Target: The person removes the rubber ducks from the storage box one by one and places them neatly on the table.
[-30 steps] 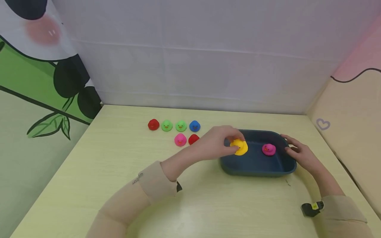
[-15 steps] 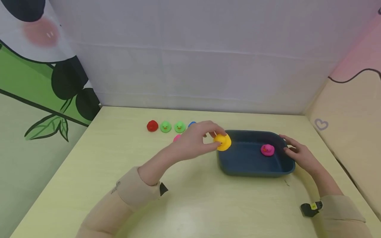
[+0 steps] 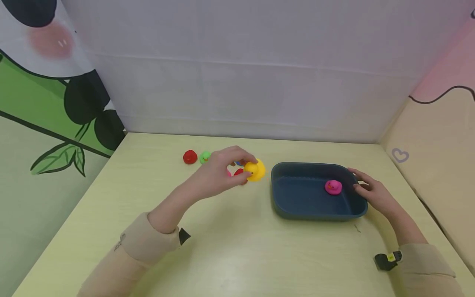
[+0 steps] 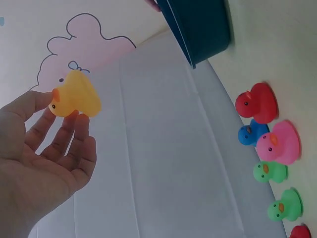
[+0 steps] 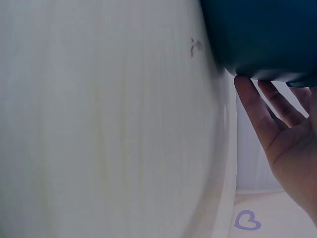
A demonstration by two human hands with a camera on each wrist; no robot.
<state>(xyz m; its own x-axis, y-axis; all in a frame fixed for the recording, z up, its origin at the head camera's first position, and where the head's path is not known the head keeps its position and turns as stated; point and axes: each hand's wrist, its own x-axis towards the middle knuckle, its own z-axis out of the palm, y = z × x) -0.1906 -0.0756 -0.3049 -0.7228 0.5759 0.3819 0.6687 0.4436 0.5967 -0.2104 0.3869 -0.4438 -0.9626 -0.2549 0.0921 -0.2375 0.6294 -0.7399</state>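
Note:
A yellow rubber duck (image 3: 255, 170) hangs in the air left of a dark blue plastic basin (image 3: 311, 216). My left hand (image 3: 217, 171) pinches it between thumb and fingers, and in the left wrist view the duck (image 4: 77, 96) shows whole against the white backdrop. At the basin's right end my right hand (image 3: 376, 194) holds the rim, thumb over the edge. The right wrist view shows its fingers (image 5: 257, 109) against the outer wall. A magenta rubber duck (image 3: 333, 187) sits inside the basin, near that hand.
Behind the left hand stand more rubber ducks, partly hidden in the head view: red (image 4: 260, 103), blue (image 4: 252, 134), pink (image 4: 280, 144), and green (image 4: 287, 206). A red duck (image 3: 190, 157) stands leftmost. A white cloth backdrop (image 3: 237, 82) borders the table's far edge.
My left hand has carried the yellow duck leftward, from over the basin to beyond its left rim. The right hand and the magenta duck have stayed in place.

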